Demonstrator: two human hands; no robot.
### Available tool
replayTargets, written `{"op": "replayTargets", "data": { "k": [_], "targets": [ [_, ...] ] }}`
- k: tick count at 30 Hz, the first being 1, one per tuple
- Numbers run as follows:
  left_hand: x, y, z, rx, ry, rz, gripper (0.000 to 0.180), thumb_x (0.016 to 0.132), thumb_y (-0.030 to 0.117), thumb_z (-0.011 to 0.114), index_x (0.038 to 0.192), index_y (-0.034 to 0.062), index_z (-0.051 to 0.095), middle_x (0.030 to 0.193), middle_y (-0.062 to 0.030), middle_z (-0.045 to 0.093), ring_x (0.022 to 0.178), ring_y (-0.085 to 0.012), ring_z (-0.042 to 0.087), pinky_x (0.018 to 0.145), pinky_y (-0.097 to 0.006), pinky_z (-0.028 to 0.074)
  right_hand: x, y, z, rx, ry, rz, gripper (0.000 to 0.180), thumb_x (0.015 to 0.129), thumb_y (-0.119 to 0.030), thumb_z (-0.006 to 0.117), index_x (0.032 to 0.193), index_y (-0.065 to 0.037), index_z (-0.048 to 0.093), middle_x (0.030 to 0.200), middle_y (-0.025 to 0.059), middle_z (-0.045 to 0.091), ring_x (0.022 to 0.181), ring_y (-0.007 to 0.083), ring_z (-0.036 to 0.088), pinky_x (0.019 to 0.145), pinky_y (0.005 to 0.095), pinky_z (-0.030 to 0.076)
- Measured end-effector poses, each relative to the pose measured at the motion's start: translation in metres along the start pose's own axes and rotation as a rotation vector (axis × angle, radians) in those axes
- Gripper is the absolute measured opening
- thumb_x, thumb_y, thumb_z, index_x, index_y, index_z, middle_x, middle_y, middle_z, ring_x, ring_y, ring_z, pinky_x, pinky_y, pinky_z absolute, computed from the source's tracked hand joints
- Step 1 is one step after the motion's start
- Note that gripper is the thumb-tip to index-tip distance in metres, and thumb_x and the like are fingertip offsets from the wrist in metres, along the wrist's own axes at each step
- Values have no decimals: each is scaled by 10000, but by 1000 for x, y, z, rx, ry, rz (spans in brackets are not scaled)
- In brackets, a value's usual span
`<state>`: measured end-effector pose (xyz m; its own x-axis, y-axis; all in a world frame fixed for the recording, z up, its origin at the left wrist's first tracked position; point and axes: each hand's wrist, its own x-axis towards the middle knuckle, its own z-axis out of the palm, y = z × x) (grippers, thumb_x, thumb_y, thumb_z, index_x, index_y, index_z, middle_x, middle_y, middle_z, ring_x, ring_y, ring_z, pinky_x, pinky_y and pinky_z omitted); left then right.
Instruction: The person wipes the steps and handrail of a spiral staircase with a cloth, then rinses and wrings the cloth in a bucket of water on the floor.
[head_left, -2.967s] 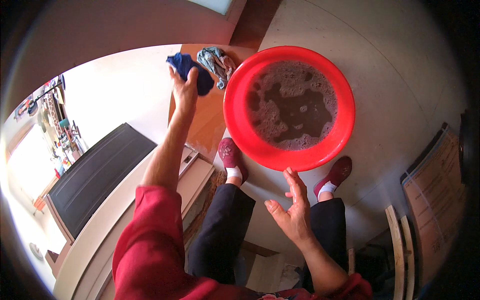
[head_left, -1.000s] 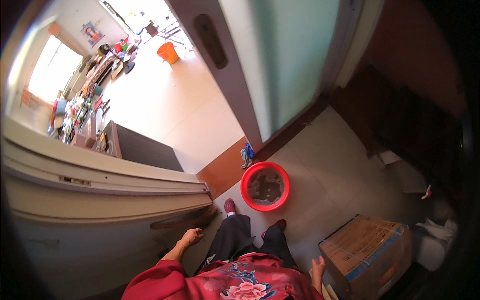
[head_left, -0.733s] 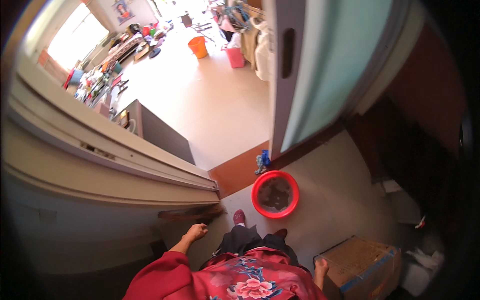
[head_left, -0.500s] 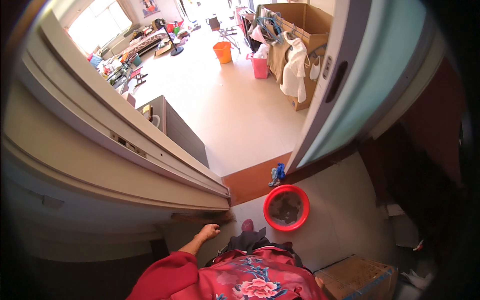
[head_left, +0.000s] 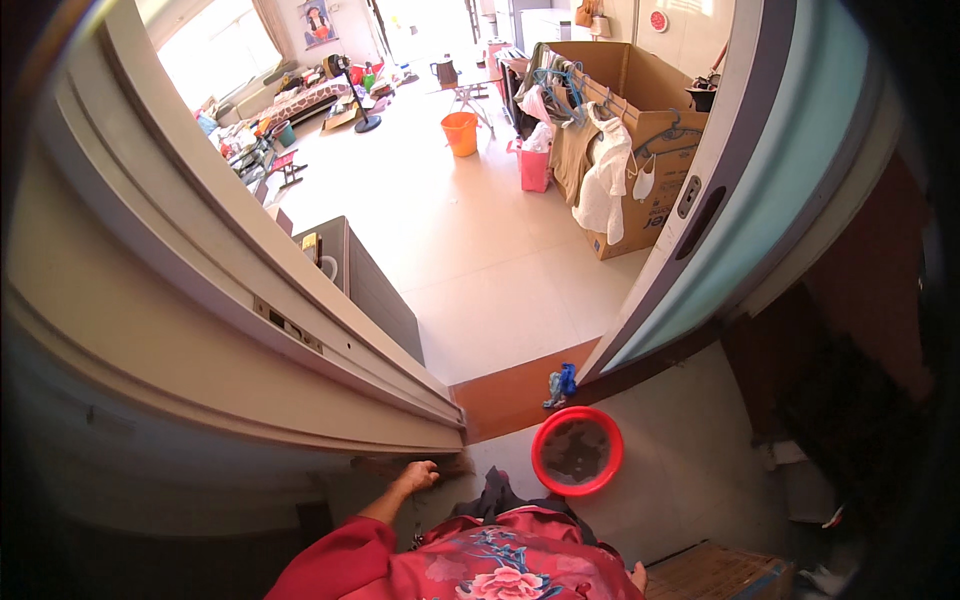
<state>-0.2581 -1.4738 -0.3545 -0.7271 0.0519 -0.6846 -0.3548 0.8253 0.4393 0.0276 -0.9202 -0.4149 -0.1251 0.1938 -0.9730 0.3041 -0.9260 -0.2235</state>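
Observation:
My left hand (head_left: 418,474) hangs beside the door frame, over the floor, with its fingers curled in and nothing seen in them. At the lower edge, only a small part of my right hand (head_left: 639,575) shows beside my red flowered top, so its fingers are mostly hidden. Ahead on the floor stands a red basin (head_left: 577,413) holding murky water. Just beyond it, blue and grey-green crumpled cloths (head_left: 562,385) lie on the brown threshold (head_left: 500,402). Neither hand touches the basin or the cloths.
A sliding door (head_left: 740,190) stands partly open at the right. Past the threshold are a grey cabinet (head_left: 375,290), an orange bucket (head_left: 460,134), a pink bin (head_left: 534,170) and a large cardboard box (head_left: 650,200) with clothes on hangers. Another carton (head_left: 715,572) is at my lower right.
My view has tilted up, so the room, basin and cloths sit lower in the picture. My left hand stays near the door frame. Part of my right hand has come into view.

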Motion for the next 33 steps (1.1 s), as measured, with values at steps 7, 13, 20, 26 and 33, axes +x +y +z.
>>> {"op": "replayTargets", "data": {
  "k": [7, 13, 20, 26, 33],
  "targets": [
    [-43, -9, 37, 24, 35, -86, 415, 747, 285, 577, 1099, 66, 569, 1093, -163, 569, 1044, -291, 531, 893, -356, 417, -13, -47, 29, 10, -14, -232, 544, 815, -310, 552, 1219, 6, 370, 1200, 87, 436, 1044, 228, 457, 820, 400, 400],
    [-78, -15, 63, -52, 30, -196, 414, 744, 284, 566, 1091, 58, 572, 1083, -173, 571, 1045, -306, 525, 898, -359, 415, 7, -88, 47, -64, 50, -191, 564, 856, -400, 476, 1262, -37, 335, 1256, 52, 398, 1077, 241, 445, 842, 427, 388],
    [-101, -9, 56, -83, 96, -232, 393, 770, 250, 549, 1105, 45, 560, 1106, -161, 563, 1048, -308, 522, 905, -362, 406, -2, -103, 67, -96, 78, -128, 591, 861, -372, 475, 1346, -133, 236, 1270, 56, 385, 1118, 245, 432, 885, 438, 368],
    [-94, -31, 38, -111, 6, -235, 407, 771, 274, 537, 1105, 43, 559, 1105, -171, 562, 1041, -309, 526, 899, -366, 406, -9, -87, 93, -149, 132, -153, 548, 864, -351, 478, 1292, -63, 295, 1244, 69, 404, 1093, 243, 447, 888, 436, 366],
    [-72, -74, 24, -140, -101, -171, 441, 750, 291, 529, 1113, 41, 556, 1091, -182, 567, 1016, -316, 542, 876, -369, 423, -26, -45, 158, -227, 80, -134, 563, 860, -336, 486, 1289, -36, 278, 1284, 98, 368, 1131, 278, 414, 887, 462, 362]
  ]
}}
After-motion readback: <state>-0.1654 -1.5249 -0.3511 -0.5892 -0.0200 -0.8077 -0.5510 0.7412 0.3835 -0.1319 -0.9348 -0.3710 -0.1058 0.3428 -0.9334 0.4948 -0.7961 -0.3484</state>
